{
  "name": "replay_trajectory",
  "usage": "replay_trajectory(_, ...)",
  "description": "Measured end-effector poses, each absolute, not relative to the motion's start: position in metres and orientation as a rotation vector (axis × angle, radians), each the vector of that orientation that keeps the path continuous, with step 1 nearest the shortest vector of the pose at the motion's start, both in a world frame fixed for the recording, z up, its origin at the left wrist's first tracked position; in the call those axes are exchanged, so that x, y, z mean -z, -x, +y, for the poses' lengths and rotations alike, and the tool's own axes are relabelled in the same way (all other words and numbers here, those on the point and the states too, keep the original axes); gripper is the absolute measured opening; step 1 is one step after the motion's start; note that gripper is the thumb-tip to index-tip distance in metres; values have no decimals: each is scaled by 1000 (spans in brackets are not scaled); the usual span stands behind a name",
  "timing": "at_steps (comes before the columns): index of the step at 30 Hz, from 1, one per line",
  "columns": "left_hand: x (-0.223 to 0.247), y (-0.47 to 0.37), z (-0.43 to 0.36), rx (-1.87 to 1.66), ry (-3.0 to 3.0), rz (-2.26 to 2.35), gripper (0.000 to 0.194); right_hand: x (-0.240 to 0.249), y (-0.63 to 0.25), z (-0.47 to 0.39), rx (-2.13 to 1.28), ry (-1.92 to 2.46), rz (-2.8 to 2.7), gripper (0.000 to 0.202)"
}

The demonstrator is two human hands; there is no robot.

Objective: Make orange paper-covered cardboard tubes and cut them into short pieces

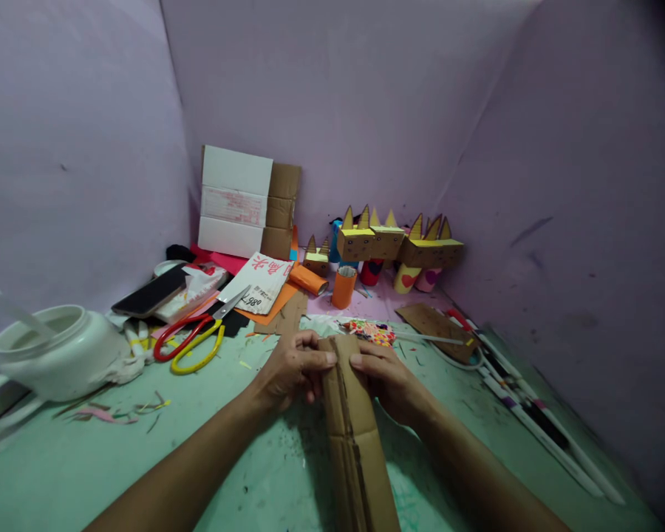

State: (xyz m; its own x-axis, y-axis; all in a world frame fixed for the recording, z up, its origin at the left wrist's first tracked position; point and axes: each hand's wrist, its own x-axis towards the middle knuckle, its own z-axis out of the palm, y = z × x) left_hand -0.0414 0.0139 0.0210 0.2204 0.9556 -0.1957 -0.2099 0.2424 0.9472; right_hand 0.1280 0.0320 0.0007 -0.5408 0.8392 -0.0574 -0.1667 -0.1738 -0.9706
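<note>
A long piece of brown cardboard [360, 443], folded lengthwise with a dark open seam along it, points away from me over the green table. My left hand [295, 367] grips its far end from the left, thumb on top by the seam. From the right, my right hand [391, 377] holds the same end, its thumb also on the upper face and the fingers along the side. Just past the far end lies a colourful patterned item [371, 332], partly hidden by the cardboard.
Scissors [199, 329] with red and yellow handles, a phone [151, 290] and a white teapot [60, 347] stand left. Behind are horned cardboard figures [385, 244], an orange tube [344, 288] and a white-brown box sheet [236, 199]. Brown cardboard [435, 329] and white sticks [537, 414] lie right.
</note>
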Motion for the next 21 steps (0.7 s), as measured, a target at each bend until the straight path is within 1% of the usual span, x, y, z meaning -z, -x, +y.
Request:
replay_trajectory(5, -21, 40, 12, -1018, -957, 991, 30, 0, -130, 32, -1804, 816, -1392, 34)
replay_trajectory(11, -20, 40, 12, -1032, -955, 994, 28, 3, -130, 31, -1824, 838, -1377, 38)
replay_trajectory(21, -12, 41, 17, -1043, -970, 1020, 28, 1, -125, 30, -1836, 793, -1348, 36)
